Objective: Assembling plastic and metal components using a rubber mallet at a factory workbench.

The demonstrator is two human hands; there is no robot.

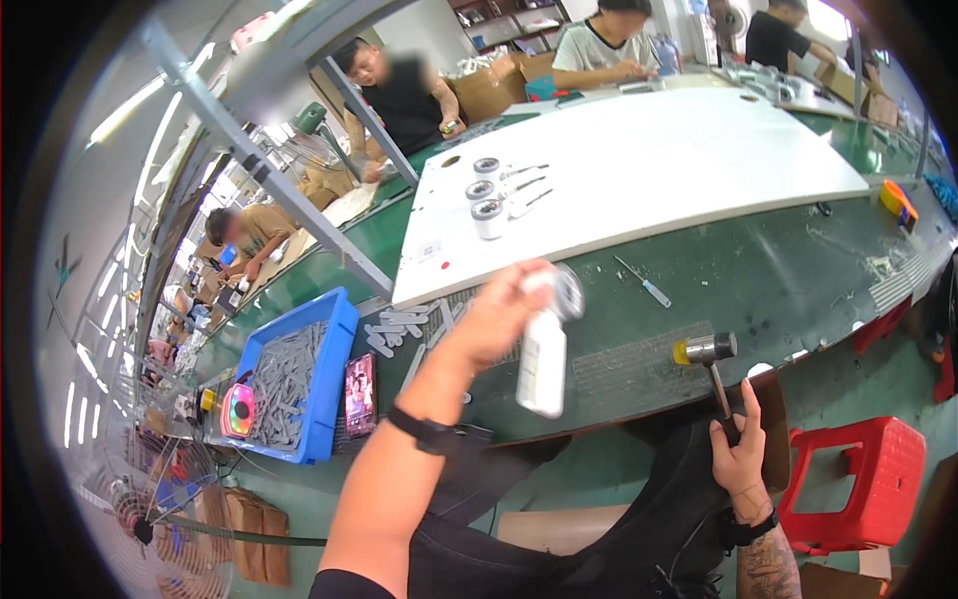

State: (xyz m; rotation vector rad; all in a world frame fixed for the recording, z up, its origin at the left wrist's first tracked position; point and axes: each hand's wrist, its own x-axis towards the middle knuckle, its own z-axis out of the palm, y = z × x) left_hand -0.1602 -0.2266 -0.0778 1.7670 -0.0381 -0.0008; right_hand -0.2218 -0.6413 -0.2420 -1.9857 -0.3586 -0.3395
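My left hand [504, 304] is raised over the near edge of the green bench, its fingers closed round the upper part of a white handheld device [542, 367]. The device has a round, dark-ringed head and a broad flat handle that hangs downward. Low at the right, my right hand [740, 444] grips the dark handle of a mallet [711, 349], index finger stretched out along it. The mallet's head has one yellow face and one dark face. Three white parts with round heads [488, 218] stand in a row on the white board [649, 170].
A blue bin [334, 374] of grey strips and a phone [360, 392] lie left. A screwdriver [644, 281] lies on the green bench [758, 270]. An orange tool [898, 204] is far right. A red stool [858, 484] stands right; a fan [145, 529] left. Several people work beyond.
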